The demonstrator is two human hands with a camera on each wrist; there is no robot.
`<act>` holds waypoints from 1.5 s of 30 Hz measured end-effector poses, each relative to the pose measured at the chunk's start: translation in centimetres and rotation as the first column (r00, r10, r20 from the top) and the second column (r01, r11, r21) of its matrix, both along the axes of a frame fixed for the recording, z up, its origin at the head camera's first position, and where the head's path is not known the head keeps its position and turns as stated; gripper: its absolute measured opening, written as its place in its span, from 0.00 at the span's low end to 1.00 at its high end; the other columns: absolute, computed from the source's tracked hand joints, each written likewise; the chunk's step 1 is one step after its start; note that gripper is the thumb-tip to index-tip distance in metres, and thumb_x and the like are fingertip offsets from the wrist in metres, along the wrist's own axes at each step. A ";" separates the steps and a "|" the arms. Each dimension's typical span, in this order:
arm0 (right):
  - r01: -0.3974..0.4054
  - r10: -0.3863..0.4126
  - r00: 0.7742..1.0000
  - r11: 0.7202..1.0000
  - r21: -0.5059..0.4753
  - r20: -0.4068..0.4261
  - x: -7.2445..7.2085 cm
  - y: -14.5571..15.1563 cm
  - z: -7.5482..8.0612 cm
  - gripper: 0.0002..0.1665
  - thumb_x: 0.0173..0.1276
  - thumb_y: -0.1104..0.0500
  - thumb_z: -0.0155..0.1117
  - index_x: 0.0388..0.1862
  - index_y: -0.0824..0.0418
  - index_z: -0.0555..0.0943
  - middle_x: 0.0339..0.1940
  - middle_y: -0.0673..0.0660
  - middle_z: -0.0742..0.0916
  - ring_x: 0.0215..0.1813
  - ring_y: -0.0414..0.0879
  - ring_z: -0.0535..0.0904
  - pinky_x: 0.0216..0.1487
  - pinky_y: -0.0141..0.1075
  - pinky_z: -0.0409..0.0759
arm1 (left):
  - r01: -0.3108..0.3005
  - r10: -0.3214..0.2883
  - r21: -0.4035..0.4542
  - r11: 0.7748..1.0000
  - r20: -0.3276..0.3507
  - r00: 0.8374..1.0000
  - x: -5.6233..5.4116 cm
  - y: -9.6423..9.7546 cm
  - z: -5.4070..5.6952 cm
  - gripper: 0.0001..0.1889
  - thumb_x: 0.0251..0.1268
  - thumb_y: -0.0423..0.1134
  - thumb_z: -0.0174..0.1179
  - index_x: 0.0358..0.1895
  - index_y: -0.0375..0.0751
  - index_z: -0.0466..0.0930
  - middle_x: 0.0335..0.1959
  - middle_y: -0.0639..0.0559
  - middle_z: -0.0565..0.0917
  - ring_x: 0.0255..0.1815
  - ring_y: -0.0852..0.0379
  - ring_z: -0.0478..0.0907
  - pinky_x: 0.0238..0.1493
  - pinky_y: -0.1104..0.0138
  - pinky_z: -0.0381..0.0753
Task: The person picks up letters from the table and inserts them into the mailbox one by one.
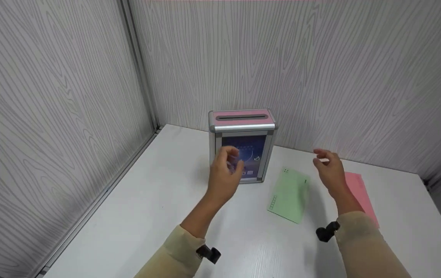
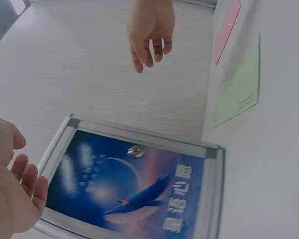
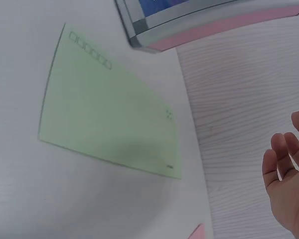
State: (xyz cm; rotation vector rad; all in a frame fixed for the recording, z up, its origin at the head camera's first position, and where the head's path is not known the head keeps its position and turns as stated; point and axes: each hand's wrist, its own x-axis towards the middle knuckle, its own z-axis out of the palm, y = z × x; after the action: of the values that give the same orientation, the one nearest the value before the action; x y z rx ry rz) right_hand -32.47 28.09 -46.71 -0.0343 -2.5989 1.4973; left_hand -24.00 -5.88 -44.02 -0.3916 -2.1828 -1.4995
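Note:
A box with a silver frame and a slotted pink top (image 1: pixel 242 117) stands upright at the back of the table. Its blue front panel (image 2: pixel 134 184) shows a whale, white lettering and a small round lock. My left hand (image 1: pixel 225 172) hovers in front of this panel, fingers loosely curved and holding nothing. Flat on the table to the right of the box lies a green envelope (image 1: pixel 290 195) with a row of small printed squares. My right hand (image 1: pixel 329 172) is raised between it and a pink envelope (image 1: pixel 360 193), fingers slightly bent, nothing in them. My right forearm partly covers the pink envelope.
The white table (image 1: pixel 158 185) ends at a grey wood-grain wall (image 1: pixel 301 77) close behind the box. Another such panel (image 1: pixel 50 116) rises on the left, with a metal strip along its bottom edge. Both wrists carry small black cameras.

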 end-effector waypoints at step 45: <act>-0.206 0.005 0.832 0.931 0.300 0.555 -1.8 3.2 -8.5 0.68 0.78 0.31 0.63 0.91 0.61 0.32 0.88 0.80 0.42 0.89 0.77 0.39 0.86 0.74 0.48 | 0.349 -0.176 -0.186 0.918 0.599 0.782 -2.1 8.3 -12.5 0.22 0.60 0.35 0.79 0.57 0.38 0.84 0.47 0.50 0.84 0.47 0.60 0.76 0.55 0.65 0.80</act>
State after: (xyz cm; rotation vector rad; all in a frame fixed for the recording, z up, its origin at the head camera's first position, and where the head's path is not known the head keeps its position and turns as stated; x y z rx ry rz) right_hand -34.26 31.32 -55.25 -0.3318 -3.3479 1.1492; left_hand -26.10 2.44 -56.54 -0.3914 -2.9563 -1.5954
